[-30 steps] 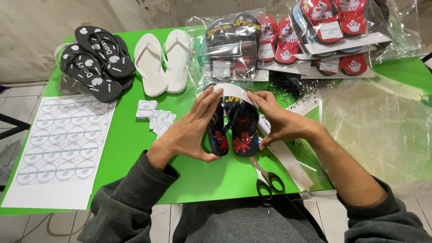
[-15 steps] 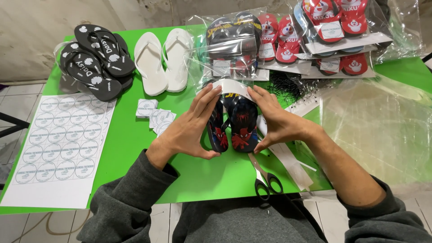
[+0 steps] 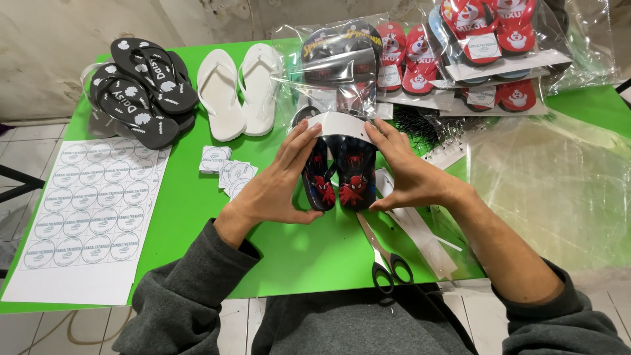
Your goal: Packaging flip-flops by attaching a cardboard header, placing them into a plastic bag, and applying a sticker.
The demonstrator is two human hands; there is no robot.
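A small dark pair of sandals (image 3: 340, 176) is being gripped between the left hand (image 3: 279, 184) and right hand (image 3: 407, 174) over the green counter (image 3: 296, 250), a white card band (image 3: 342, 125) being pressed across the toes, likely wanting fastening.

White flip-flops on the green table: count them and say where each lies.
2. One white flip-flop lies beside the black pair; the other lies right of it, next to the bagged sandals. More may be hidden under bags.
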